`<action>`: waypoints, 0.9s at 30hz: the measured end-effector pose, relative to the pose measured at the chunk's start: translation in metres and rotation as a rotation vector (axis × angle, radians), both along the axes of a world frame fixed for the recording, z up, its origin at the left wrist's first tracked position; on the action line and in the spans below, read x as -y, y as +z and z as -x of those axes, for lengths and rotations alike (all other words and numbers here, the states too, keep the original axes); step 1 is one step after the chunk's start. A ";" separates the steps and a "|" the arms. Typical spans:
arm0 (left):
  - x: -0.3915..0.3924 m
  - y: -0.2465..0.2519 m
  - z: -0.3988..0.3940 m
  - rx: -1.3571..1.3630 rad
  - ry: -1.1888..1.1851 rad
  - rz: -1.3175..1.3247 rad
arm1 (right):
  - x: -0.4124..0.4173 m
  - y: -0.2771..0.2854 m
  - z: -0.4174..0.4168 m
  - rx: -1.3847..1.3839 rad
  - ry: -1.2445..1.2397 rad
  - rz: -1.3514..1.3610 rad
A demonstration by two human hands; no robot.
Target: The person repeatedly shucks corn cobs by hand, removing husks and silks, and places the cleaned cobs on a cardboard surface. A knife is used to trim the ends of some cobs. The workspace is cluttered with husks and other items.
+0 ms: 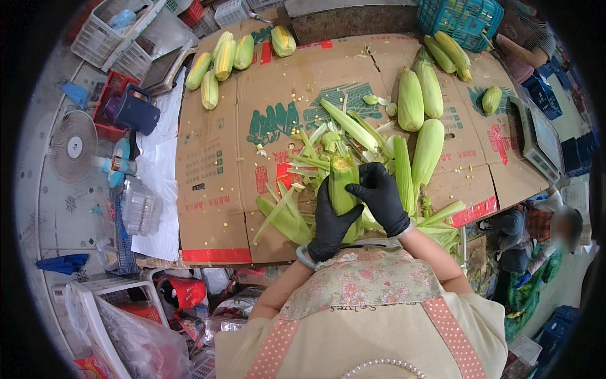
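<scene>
Both my hands wear black gloves. My left hand (329,220) grips an ear of corn (342,182) in green husk, its cut end facing away from me. On the right side of that ear, the fingers of my right hand (382,196) pinch the husk. Around and beneath them lies a heap of stripped husk leaves and trimmings (326,139). Just right of my right hand rests an ear in pale green husk (428,151), with two more unpeeled ears (410,102) beyond it. Loose husks (286,220) also lie left of my left hand.
Flattened cardboard (213,189) covers the table. Partly peeled corn ears (224,59) lie at the far left, others (447,52) at the far right. A scale (537,137) stands at the right edge, a teal crate (459,23) behind. A fan (73,147) is left; people (539,227) are at right.
</scene>
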State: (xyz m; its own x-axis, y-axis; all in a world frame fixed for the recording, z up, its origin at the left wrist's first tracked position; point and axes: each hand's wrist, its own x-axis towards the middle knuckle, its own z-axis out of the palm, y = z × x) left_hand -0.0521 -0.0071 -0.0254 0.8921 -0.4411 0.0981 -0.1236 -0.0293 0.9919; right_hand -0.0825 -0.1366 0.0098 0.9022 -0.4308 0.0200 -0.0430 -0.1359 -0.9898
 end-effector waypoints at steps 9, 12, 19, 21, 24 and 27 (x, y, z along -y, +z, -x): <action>-0.028 0.007 -0.031 -0.277 -0.248 0.077 | 0.001 -0.014 0.005 0.087 0.063 0.010; -0.028 0.017 -0.043 -0.399 -0.384 -0.033 | -0.008 -0.011 0.012 0.092 0.022 0.163; -0.033 -0.001 -0.038 -0.609 -0.339 0.101 | -0.011 -0.015 0.018 0.030 -0.053 -0.020; -0.040 -0.013 -0.043 -0.591 -0.381 0.236 | -0.003 -0.006 0.012 0.017 -0.024 -0.237; -0.047 -0.007 -0.059 -0.421 -0.467 0.069 | 0.021 0.028 0.009 -0.008 0.103 -0.508; -0.039 -0.005 -0.065 -0.325 -0.585 0.060 | 0.036 0.080 0.003 0.212 -0.059 -0.629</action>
